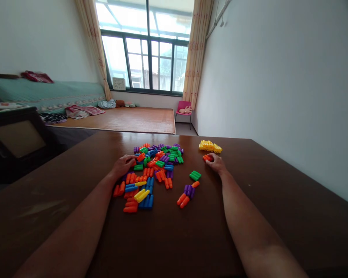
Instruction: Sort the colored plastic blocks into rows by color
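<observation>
At the left edge of a mixed pile of plastic building blocks [159, 156], my left hand [124, 166] has its fingers curled round an orange block [133, 163], partly hidden beneath them. My right hand [216, 164] is farther right, closed on another orange block [208, 158] resting at the table surface. Between the hands lies a loose green block [195, 175]. Nearer to me is a joined piece of orange and purple blocks [188, 194]. Yellow blocks [141, 195] lie across blue ones [146, 202] at the pile's near side.
Just beyond my right hand sits a group of yellow blocks [210, 146]. All of it rests on a dark brown table [168, 239]. Behind the table are a low bed [133, 117], a pink chair [184, 110] and a window. A dark cabinet [17, 135] stands at left.
</observation>
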The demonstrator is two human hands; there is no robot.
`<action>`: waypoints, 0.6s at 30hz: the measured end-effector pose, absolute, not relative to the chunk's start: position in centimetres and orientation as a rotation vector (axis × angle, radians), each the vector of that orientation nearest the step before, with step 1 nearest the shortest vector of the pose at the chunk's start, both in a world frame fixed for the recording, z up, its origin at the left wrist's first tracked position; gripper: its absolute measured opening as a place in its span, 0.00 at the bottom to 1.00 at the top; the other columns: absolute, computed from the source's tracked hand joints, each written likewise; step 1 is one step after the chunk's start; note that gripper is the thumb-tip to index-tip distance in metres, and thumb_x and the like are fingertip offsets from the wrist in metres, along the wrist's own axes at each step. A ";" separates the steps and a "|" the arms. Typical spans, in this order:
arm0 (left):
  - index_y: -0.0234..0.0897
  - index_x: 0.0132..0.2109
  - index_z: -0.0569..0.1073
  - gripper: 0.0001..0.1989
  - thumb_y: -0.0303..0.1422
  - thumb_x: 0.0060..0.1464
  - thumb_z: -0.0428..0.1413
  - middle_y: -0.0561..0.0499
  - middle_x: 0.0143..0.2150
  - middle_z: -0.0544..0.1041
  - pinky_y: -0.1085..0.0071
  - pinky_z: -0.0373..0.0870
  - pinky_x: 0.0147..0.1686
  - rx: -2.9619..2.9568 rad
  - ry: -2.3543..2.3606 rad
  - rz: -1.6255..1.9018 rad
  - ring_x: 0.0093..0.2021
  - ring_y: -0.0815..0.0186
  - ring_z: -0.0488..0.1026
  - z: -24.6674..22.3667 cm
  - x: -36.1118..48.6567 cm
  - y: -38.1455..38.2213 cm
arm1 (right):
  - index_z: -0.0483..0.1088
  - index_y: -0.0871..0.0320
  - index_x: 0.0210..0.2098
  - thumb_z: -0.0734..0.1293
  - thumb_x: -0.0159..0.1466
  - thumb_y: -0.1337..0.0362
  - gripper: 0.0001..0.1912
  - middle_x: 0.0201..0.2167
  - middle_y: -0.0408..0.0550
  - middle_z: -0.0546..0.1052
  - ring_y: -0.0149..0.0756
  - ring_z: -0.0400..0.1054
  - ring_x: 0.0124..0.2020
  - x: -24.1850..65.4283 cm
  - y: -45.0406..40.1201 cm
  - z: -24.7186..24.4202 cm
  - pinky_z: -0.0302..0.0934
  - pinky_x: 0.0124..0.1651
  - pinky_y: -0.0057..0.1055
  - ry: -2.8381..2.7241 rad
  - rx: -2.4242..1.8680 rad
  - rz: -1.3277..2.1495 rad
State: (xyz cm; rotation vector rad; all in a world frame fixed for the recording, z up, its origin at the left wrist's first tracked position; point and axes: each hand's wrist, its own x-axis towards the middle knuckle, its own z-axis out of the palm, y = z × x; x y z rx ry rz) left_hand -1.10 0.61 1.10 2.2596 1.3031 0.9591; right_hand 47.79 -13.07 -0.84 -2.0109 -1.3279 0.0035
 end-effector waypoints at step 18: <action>0.37 0.43 0.79 0.21 0.44 0.51 0.49 0.47 0.41 0.78 0.66 0.71 0.43 2.285 1.329 0.968 0.41 0.59 0.75 2.1 -0.7 -0.3 | 0.73 0.55 0.51 0.65 0.61 0.52 0.22 0.43 0.55 0.76 0.41 0.71 0.42 47.1 -11.8 -1.3 0.63 0.46 0.34 -1.391 -2.095 -0.199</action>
